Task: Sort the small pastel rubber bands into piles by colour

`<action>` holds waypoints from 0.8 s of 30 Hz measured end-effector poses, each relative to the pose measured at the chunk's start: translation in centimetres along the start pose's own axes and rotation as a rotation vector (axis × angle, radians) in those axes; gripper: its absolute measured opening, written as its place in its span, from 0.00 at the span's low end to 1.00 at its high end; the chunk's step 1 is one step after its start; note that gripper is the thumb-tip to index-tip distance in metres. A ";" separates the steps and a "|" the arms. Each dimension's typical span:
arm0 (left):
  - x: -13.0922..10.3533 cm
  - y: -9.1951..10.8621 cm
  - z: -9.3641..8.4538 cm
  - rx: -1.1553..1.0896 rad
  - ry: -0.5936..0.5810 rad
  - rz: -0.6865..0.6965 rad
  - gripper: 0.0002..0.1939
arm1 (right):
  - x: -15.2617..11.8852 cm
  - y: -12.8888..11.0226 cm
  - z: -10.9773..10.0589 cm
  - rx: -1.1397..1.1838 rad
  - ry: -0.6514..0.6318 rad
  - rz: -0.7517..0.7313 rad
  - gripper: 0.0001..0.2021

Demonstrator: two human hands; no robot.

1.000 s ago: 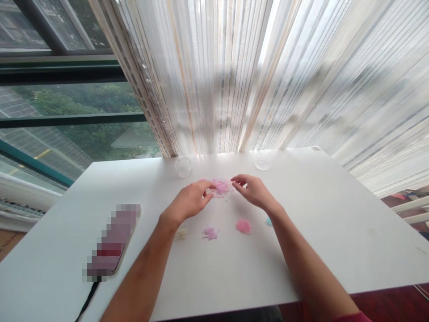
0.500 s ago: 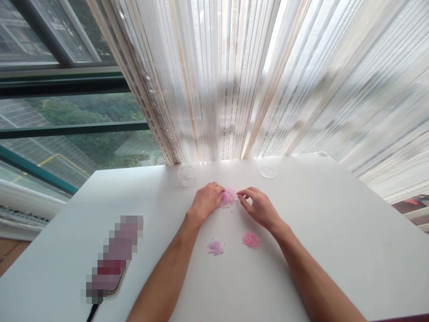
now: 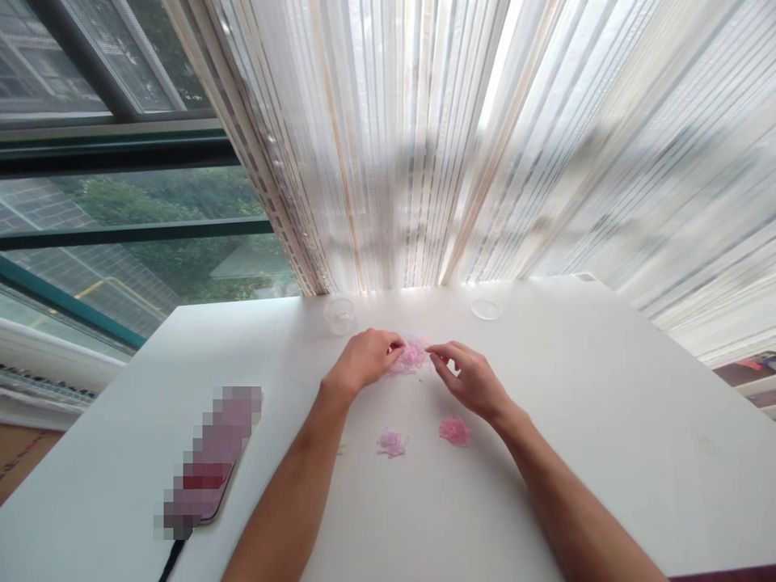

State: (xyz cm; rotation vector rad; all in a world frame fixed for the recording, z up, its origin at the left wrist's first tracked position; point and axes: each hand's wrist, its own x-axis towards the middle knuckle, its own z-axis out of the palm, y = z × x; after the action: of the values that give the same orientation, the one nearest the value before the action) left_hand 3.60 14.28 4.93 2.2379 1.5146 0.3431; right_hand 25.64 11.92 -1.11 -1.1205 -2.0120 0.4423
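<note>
A mixed pile of thin pink and lilac strands (image 3: 412,358), which look like small rubber bands, lies on the white table between my two hands. At the pile's left edge, my left hand (image 3: 369,356) has its thumb and fingers drawn together in a pinch. My right hand (image 3: 470,373) is at the right edge, thumb and forefinger tips brought close together. Anything between the fingertips of either hand is too small to make out. Nearer to me are a small lilac pile (image 3: 392,443) and a deeper pink pile (image 3: 454,431).
A clear round container (image 3: 340,315) stands at the table's back edge, with a clear round lid (image 3: 486,309) to its right. On the left lies a blurred-out phone (image 3: 212,461) with a black cable. Some yellowish strands (image 3: 342,448) show beside my left forearm. A curtain hangs behind.
My left hand has shifted slightly left and turned, so its thumb now shows at the pile. Yellowish strands have come into sight beside the left forearm. My right hand has barely moved.
</note>
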 end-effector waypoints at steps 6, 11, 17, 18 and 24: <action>-0.4 0.8 0.0 -0.141 -0.083 0.117 0.13 | -0.1 -0.6 0.6 0.060 0.019 -0.030 0.10; -0.3 0.8 0.3 -0.197 -0.099 0.137 0.14 | 0.0 -0.7 0.8 0.068 0.029 -0.019 0.10; -0.3 0.6 0.1 -0.218 -0.118 0.118 0.13 | 0.1 -0.6 0.5 0.073 0.025 0.010 0.09; -0.3 0.5 0.1 -0.217 -0.123 0.117 0.13 | 0.1 -0.6 0.4 0.074 0.022 0.015 0.09; -0.2 -0.5 0.1 -0.200 -0.122 0.106 0.13 | 0.0 -0.7 0.2 0.074 0.008 0.044 0.10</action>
State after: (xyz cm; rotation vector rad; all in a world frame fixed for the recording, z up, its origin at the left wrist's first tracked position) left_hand 3.16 14.19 4.60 2.1438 1.2460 0.3658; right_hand 25.08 11.58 -0.85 -1.1205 -1.9507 0.5298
